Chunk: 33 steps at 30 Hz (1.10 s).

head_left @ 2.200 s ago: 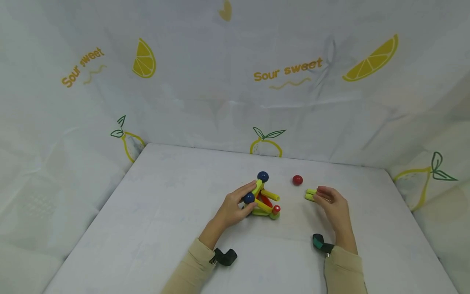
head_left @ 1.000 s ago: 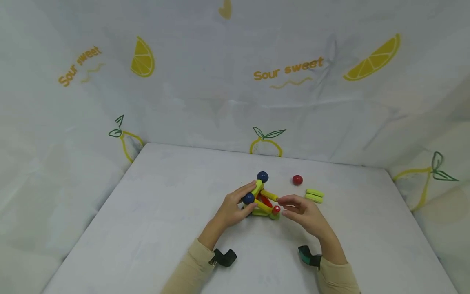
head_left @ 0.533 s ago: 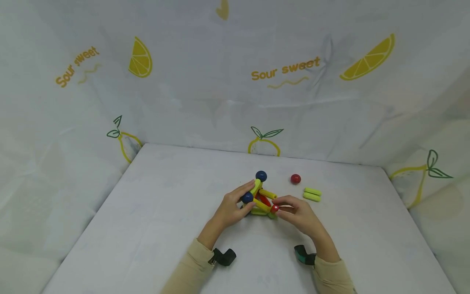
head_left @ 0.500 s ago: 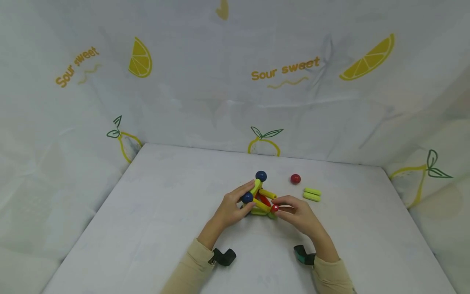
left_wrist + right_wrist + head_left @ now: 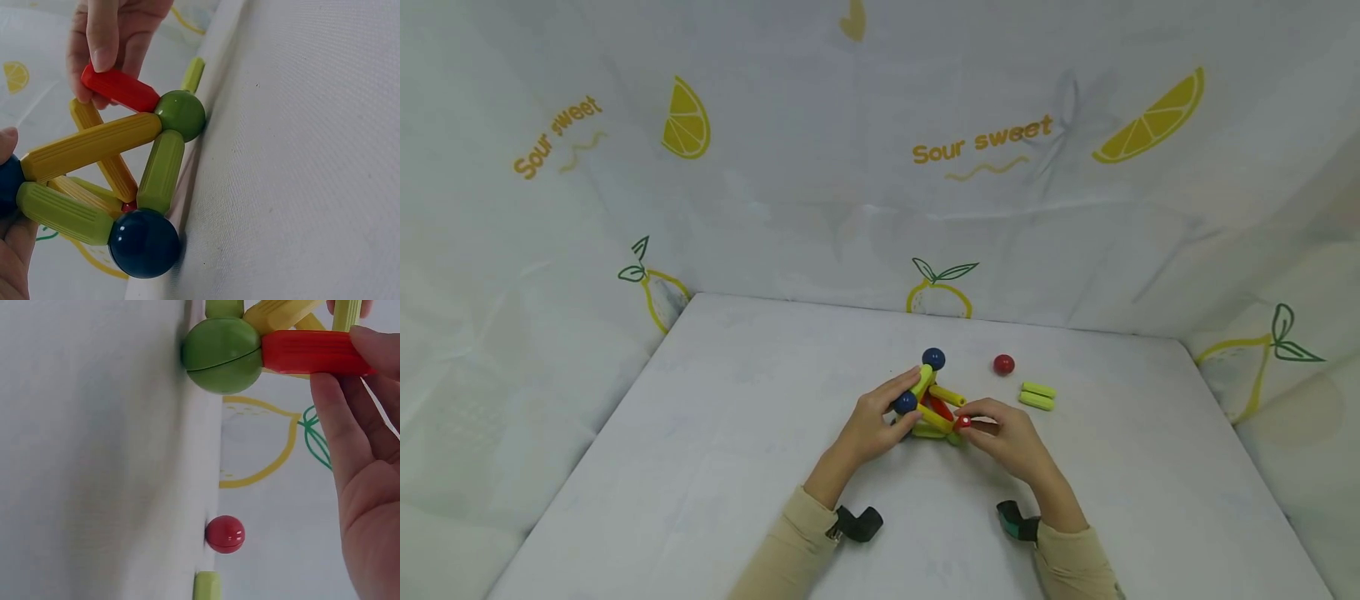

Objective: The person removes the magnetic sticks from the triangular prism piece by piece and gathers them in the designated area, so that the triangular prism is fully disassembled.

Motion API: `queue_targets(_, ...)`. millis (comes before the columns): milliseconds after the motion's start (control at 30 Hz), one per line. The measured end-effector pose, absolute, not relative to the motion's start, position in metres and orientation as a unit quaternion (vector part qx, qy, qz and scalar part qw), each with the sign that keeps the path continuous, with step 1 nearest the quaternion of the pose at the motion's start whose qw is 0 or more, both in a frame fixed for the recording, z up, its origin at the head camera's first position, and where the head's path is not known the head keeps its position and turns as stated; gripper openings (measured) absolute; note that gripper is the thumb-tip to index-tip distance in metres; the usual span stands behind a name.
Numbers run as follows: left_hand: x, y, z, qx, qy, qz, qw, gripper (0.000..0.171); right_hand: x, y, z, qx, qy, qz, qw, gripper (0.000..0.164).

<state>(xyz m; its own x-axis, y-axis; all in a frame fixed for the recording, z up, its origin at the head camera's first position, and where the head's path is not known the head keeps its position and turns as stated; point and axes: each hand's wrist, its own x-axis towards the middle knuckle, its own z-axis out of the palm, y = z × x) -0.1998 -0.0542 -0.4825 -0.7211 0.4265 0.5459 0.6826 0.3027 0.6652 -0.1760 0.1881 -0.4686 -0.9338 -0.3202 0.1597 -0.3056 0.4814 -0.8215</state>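
A magnetic stick-and-ball frame stands on the table. My left hand [image 5: 868, 425] grips its upper left corner, at a blue ball [image 5: 906, 402] and a light green stick [image 5: 922, 382]. My right hand [image 5: 1011, 437] pinches the free end of a red magnetic stick [image 5: 312, 353] between thumb and fingers. The stick's other end touches a green ball [image 5: 222, 356] low on the frame, where a yellow stick [image 5: 90, 147] also joins. Another blue ball [image 5: 144, 244] forms a lower corner. A further blue ball [image 5: 934, 359] is at the back. My left fingers partly hide the frame.
Behind my right hand, a loose red ball [image 5: 1003, 364] lies on the white table [image 5: 737, 400]. Two light green sticks [image 5: 1037, 396] lie side by side to its right. A lemon-printed cloth [image 5: 820, 192] hangs behind the table.
My right hand has left the two light green sticks, moved left to the frame and pinched the red stick, whose top has shifted slightly. My left hand keeps its hold.
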Motion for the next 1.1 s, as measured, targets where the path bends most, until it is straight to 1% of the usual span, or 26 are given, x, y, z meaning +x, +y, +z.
queue_targets(100,-0.2,-0.055,-0.482,-0.354,-0.795,-0.471,0.144,0.054,-0.178,0.191,-0.471,-0.18,0.847,-0.5,0.011,0.022)
queue_targets(333,-0.201,-0.053,-0.481,-0.36,-0.793,-0.468,0.149,0.054,-0.181,0.201,-0.475,-0.17,0.804,-0.57,0.022,0.026)
queue_targets(500,-0.201,-0.053,-0.481,-0.356,-0.793,-0.473,0.143,0.054,-0.182,0.215,-0.476,-0.108,0.809,-0.577,0.024,0.031)
queue_targets(600,-0.2,-0.054,-0.481,-0.353,-0.794,-0.477,0.135,0.054,-0.182,0.228,-0.478,-0.066,0.807,-0.587,0.003,0.034)
queue_targets(733,-0.2,-0.054,-0.482,-0.353,-0.793,-0.48,0.131,0.054,-0.182,0.248,-0.484,-0.013,0.803,-0.594,-0.045,0.039)
queue_targets(833,-0.201,-0.054,-0.483,-0.353,-0.793,-0.479,0.133,0.054,-0.181,0.258,-0.487,0.033,0.796,-0.601,-0.066,0.039)
queue_targets(1000,-0.201,-0.054,-0.484,-0.35,-0.791,-0.485,0.13,0.054,-0.181,0.268,-0.491,0.08,0.792,-0.6,-0.075,0.037)
queue_targets(1100,-0.201,-0.053,-0.484,-0.351,-0.788,-0.489,0.129,0.054,-0.182,0.273,-0.496,0.098,0.795,-0.595,-0.066,0.035)
